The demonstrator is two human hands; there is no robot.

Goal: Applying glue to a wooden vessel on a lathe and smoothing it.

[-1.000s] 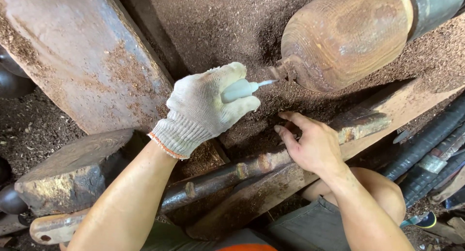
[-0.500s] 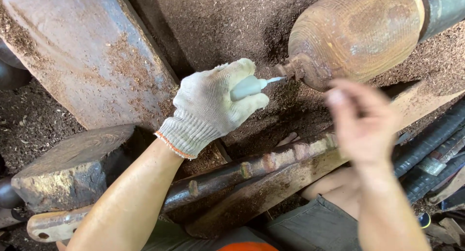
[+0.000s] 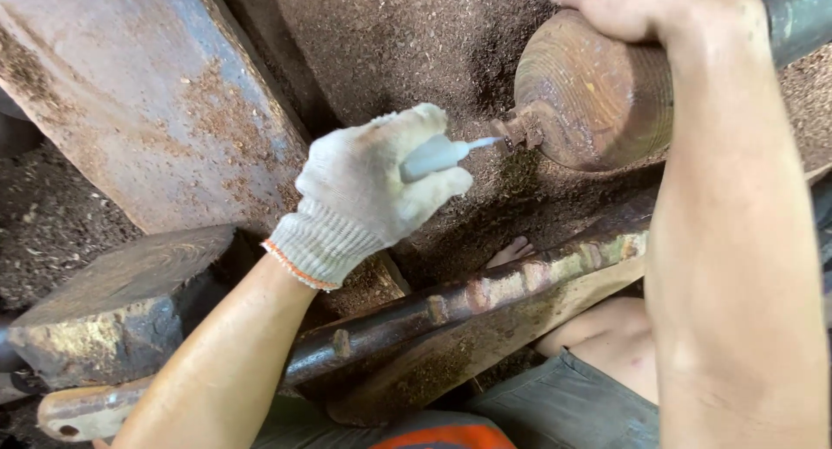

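Sawdust (image 3: pixel 407 42) coats everything around the rusty bar (image 3: pixel 451 306) nearest you. Beyond it your gloved left hand (image 3: pixel 368 193) pinches a small bottle (image 3: pixel 433 156), nozzle touching the wooden block (image 3: pixel 589 94) (on its stub); your right hand (image 3: pixel 646 5) grips the block's top.

A white knit glove (image 3: pixel 368 189) with an orange-edged cuff is worn on the left hand, a pale grey-blue tool (image 3: pixel 438 155) gripped in it. The rounded wooden piece (image 3: pixel 589 98), far right, is ringed in brown grain. Reddish-brown sawdust (image 3: pixel 407 42) is spread everywhere; the rusted bar (image 3: pixel 451 302) is mottled yellow.
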